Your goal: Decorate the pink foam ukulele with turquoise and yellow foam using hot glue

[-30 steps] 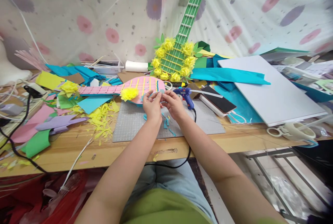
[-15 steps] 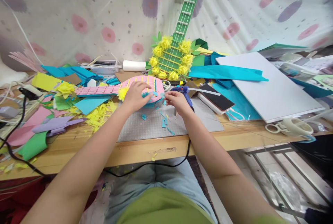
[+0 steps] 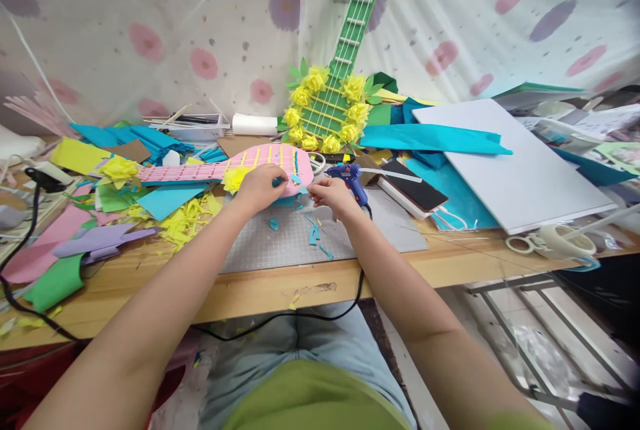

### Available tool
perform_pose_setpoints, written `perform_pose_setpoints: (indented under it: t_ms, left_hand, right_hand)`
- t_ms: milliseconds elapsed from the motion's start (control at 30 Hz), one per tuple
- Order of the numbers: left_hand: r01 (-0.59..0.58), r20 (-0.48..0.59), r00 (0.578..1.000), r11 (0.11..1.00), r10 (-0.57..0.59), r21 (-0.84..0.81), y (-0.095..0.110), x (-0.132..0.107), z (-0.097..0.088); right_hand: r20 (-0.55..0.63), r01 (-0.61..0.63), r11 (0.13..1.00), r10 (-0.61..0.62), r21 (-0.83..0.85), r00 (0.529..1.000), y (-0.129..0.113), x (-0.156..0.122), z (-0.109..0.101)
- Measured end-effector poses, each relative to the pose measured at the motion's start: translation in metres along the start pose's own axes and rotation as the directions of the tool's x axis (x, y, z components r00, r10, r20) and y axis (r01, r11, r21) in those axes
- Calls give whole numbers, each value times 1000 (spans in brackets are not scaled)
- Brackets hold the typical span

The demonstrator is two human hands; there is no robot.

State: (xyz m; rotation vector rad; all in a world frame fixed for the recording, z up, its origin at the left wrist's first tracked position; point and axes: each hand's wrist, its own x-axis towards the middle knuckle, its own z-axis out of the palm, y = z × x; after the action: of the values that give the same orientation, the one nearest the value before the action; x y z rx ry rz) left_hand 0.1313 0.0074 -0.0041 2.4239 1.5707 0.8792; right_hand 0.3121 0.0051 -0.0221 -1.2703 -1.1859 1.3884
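A pink paper guitar [image 3: 210, 169] lies flat on the wooden table [image 3: 150, 283], its round body over a grey cutting mat [image 3: 300, 243]. My left hand [image 3: 260, 187] rests on the guitar's body, fingers curled and pinching a small teal paper piece [image 3: 278, 181]. My right hand [image 3: 333, 195] sits just right of the body, fingertips pinched on something I cannot make out. A yellow paper flower [image 3: 234, 178] is on the body beside my left hand. Teal scraps [image 3: 315, 237] lie on the mat under my hands.
A blue glue gun [image 3: 353, 180] lies right of my hands, its black cord hanging over the table edge. A green paper guitar [image 3: 340, 77] with yellow flowers leans on the curtain. A white board [image 3: 515, 163], phone [image 3: 413, 193], tape roll [image 3: 565, 243] and paper scraps surround.
My left hand moved left from beside the right hand onto the pink guitar's body. My right hand shifted slightly toward the body's right edge. The view dropped a little.
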Motion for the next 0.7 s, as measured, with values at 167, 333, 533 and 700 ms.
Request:
perform_pose_setpoints:
  t_ms: [167, 333, 533, 700]
  left_hand:
    - [-1, 9, 1000, 998, 2, -55, -7, -1, -4]
    - [14, 13, 1000, 998, -13, -58, -9, -2, -5]
    - [-5, 44, 999, 1000, 6, -20, -10, -3, -8]
    - [-24, 38, 999, 1000, 24, -15, -11, -3, -8]
  right_hand:
    - [63, -44, 990, 52, -132, 997, -9, 5, 15]
    - [68, -76, 965, 96, -250, 993, -18, 10, 25]
    - [69, -132, 945, 159, -299, 985, -25, 11, 32]
    - [62, -155, 947, 179, -280, 982, -27, 11, 34]
